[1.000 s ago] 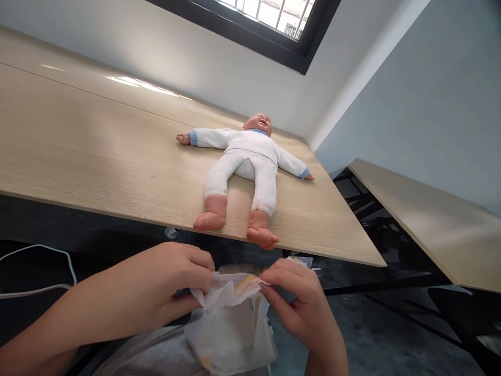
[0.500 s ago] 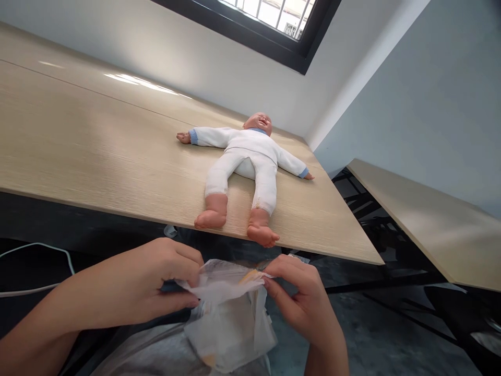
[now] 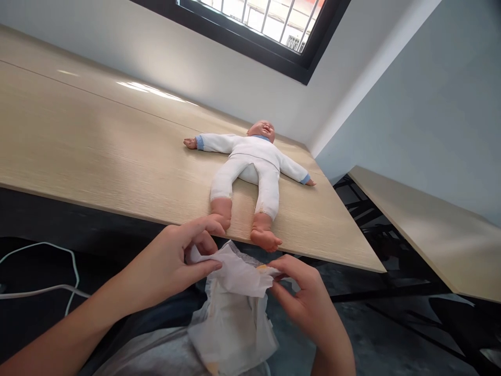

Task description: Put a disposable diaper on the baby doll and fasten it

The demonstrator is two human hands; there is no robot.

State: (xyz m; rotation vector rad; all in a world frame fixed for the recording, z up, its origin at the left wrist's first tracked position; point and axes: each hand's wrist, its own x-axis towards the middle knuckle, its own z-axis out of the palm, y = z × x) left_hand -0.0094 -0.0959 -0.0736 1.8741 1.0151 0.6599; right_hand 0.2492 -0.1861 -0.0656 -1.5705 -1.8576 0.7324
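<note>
A thin white diaper (image 3: 237, 318) hangs partly unfolded in front of my body, below the table edge. My left hand (image 3: 188, 256) grips its upper left edge between thumb and curled fingers, while the index finger reaches near the doll's foot. At the opposite upper edge, my right hand (image 3: 299, 287) pinches the diaper beside a small yellow patch. Just beyond my hands, a baby doll (image 3: 254, 154) in a white suit with blue cuffs lies on its back, arms spread. Its feet point toward me at the table's front edge.
The doll rests on a long light wood table (image 3: 97, 151) against the wall. A second table (image 3: 430, 224) stands to the right across a gap. White cables (image 3: 39, 291) loop at the lower left. A barred window (image 3: 270, 23) is above.
My left hand has risen and shifted right with its edge of the diaper, opening the upper part further. My right hand stays nearly in place. The view has tilted up slightly.
</note>
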